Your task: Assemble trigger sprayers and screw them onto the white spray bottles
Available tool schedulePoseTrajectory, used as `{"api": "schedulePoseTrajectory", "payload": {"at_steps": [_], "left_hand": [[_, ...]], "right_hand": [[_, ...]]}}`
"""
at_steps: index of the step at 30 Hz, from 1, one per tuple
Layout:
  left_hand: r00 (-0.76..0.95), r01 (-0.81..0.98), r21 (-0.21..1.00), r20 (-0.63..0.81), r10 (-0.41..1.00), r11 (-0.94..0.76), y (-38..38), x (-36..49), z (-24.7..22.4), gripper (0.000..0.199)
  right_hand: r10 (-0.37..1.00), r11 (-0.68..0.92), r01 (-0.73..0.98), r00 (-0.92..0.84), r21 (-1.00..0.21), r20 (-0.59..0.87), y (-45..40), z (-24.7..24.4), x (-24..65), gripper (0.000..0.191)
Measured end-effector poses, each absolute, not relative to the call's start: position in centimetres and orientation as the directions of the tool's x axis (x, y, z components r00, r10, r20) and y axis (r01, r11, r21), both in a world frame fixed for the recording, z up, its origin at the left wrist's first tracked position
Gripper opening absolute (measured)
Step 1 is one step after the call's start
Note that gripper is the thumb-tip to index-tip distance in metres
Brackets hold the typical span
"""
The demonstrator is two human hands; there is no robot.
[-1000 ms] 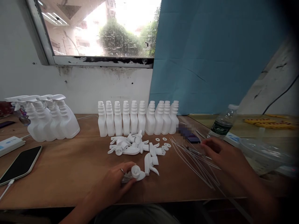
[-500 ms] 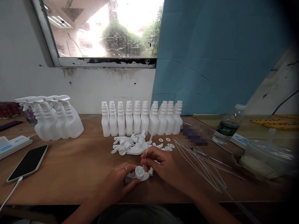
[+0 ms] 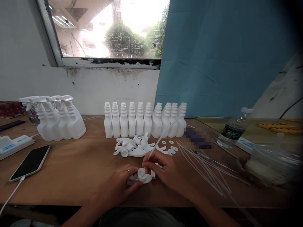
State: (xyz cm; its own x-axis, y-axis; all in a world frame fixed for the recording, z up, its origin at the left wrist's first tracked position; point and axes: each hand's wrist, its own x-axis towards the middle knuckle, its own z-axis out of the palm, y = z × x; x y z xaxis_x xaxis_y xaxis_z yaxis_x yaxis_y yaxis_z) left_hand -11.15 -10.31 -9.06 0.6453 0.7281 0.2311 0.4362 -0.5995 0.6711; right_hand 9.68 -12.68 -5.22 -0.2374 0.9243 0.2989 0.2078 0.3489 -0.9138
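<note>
Near the table's front edge, my left hand grips a white spray head, its round collar facing up. My right hand pinches a thin white tube close to its lower end, right at the collar. The rest of the tube slants up and to the right, across the bottles behind. Whether its tip sits inside the collar is hidden by my fingers. Beyond my hands lies a pile of white spray parts, with flat white rings at its right.
A row of white bottles stands behind the pile. Bottles with spray heads and a phone are at left. Loose tubes, a screwdriver, a water bottle and a plastic container lie or stand at right.
The tube in my right hand has tilted further right, with more of its length showing above my fingers. The camera view has shifted slightly left. My left hand keeps its hold on the spray head.
</note>
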Motion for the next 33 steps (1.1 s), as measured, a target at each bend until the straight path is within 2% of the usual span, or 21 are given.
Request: {"api": "schedulePoseTrajectory", "payload": {"at_steps": [5, 10, 14, 20, 24, 33], "left_hand": [[0.646, 0.419, 0.668, 0.256, 0.719, -0.614, -10.2, -11.2, -9.4, 0.028], [0.65, 0.41, 0.67, 0.261, 0.714, -0.619, -10.3, -11.2, -9.2, 0.028], [0.645, 0.427, 0.67, 0.245, 0.724, -0.607, -10.5, -11.2, -9.0, 0.024], [0.646, 0.429, 0.671, 0.24, 0.724, -0.605, -10.3, -11.1, -9.1, 0.023], [0.646, 0.442, 0.668, 0.225, 0.729, -0.598, -10.2, -11.1, -8.9, 0.022], [0.666, 0.44, 0.669, 0.204, 0.718, -0.599, -10.2, -11.2, -8.9, 0.019]], "right_hand": [[0.902, 0.414, 0.319, -0.274, -0.853, 0.335, -13.6, -4.5, 9.5, 0.01], [0.908, 0.388, 0.311, -0.29, -0.868, 0.302, -13.6, -4.5, 9.4, 0.01], [0.888, 0.451, 0.415, -0.302, -0.79, 0.348, -12.8, -4.4, 9.5, 0.012], [0.893, 0.44, 0.511, -0.34, -0.739, 0.296, -12.4, -4.7, 9.8, 0.018], [0.886, 0.458, 0.53, -0.339, -0.714, 0.316, -12.5, -5.3, 10.0, 0.019], [0.89, 0.448, 0.491, -0.325, -0.747, 0.32, -12.3, -5.6, 9.6, 0.018]]}}
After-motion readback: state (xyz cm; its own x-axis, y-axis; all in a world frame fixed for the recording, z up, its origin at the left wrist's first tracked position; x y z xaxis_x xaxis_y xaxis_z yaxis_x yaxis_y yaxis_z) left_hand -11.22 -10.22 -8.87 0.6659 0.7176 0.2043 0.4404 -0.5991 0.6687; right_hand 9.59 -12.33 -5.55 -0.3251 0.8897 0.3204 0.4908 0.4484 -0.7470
